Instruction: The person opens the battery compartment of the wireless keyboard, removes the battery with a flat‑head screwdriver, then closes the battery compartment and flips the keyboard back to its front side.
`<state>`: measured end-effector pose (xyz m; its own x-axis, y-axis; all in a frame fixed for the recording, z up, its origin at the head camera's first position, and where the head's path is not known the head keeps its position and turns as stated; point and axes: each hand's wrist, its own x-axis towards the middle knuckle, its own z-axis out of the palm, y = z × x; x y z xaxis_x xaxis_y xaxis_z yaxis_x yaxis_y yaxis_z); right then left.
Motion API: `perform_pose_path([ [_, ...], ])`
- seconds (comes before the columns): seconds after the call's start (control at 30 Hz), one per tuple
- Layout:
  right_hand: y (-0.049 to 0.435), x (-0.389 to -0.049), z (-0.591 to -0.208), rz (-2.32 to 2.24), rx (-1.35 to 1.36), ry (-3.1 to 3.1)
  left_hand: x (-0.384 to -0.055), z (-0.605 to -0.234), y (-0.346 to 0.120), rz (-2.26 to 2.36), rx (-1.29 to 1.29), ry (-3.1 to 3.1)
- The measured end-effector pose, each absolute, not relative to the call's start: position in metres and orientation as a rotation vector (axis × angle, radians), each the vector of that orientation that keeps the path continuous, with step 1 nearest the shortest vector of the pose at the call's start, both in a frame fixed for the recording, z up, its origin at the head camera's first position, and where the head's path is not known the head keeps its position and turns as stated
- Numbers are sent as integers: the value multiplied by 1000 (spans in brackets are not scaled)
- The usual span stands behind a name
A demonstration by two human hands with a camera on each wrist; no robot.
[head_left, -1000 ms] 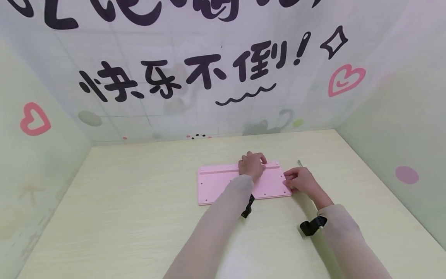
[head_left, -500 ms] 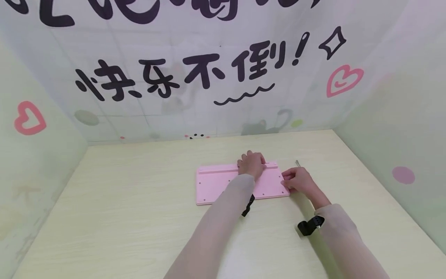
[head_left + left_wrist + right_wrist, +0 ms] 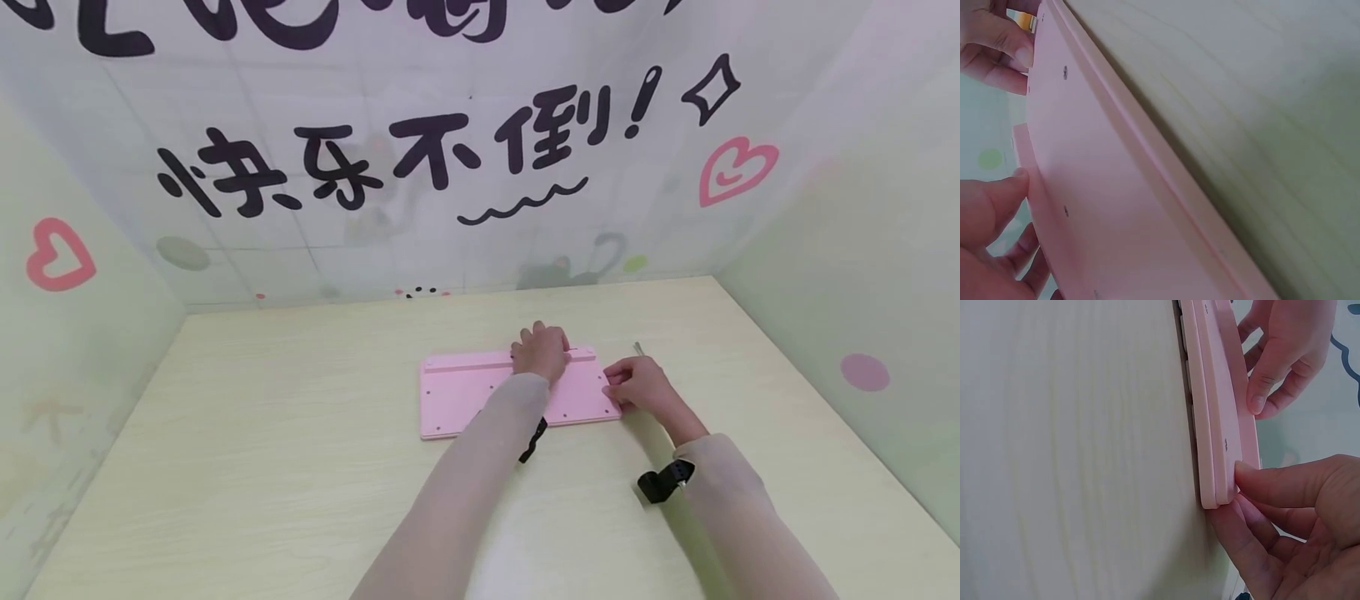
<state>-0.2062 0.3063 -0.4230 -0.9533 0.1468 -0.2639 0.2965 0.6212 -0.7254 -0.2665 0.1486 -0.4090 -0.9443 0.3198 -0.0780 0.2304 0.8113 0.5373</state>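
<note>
A pink keyboard (image 3: 450,400) lies face down, its screw-dotted underside up and a raised ridge along the far edge. Light keycaps (image 3: 1189,378) peek out beneath its side in the right wrist view. My left hand (image 3: 540,352) reaches over to the ridge, thumb (image 3: 1020,174) on it and the other fingers curled behind the far edge. A thin dark line shows on the ridge just right of those fingertips. At the right end, my right hand (image 3: 641,387) pinches the corner, thumb (image 3: 1254,478) on the underside and fingers below.
A thin metal rod (image 3: 638,348) sticks out behind my right hand, its other end hidden. Something orange (image 3: 1024,20) shows past that hand in the left wrist view. Printed walls enclose the pale wood-grain table (image 3: 300,417) at the back and sides.
The whole head view has shifted slightly, moving the scene a little to the left. Both hands keep nearly the same hold on the keyboard.
</note>
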Motion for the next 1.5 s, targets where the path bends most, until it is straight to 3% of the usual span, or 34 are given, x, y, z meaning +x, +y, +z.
perform_pose_path([
  [0.7,307,-207,-423,-1246,374,2664,-285,-416,154,632,467,2765],
  [1.5,306,-205,-422,-1264,401,2659,-278,-416,151,684,530,2790],
])
